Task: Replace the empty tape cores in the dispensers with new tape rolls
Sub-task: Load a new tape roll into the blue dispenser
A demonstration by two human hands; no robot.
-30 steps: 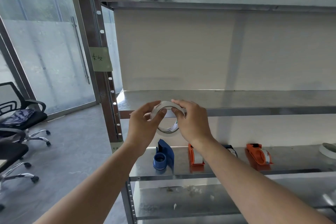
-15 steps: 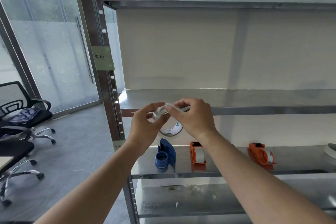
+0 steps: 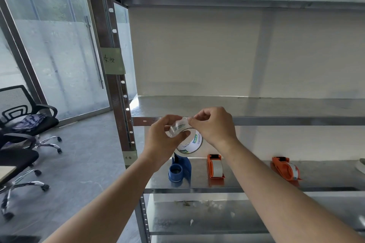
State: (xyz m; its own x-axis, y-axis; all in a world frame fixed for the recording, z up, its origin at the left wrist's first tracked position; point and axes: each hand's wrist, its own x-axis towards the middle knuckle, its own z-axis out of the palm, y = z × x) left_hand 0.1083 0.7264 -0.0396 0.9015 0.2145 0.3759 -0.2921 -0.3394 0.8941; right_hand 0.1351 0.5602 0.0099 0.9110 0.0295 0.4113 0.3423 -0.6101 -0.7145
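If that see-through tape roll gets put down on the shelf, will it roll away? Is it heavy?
Probably, if set on its edge: the tape roll is a round ring and the metal shelf looks smooth. Laid flat, it would likely stay put. It seems light: a hollow ring, held easily by the left hand.

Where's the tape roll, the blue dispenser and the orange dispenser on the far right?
tape roll (image 3: pixel 192 143), head view, on its printed inner core.
blue dispenser (image 3: pixel 175 175), head view, on its round hub.
far-right orange dispenser (image 3: pixel 281 168), head view, on its orange side.
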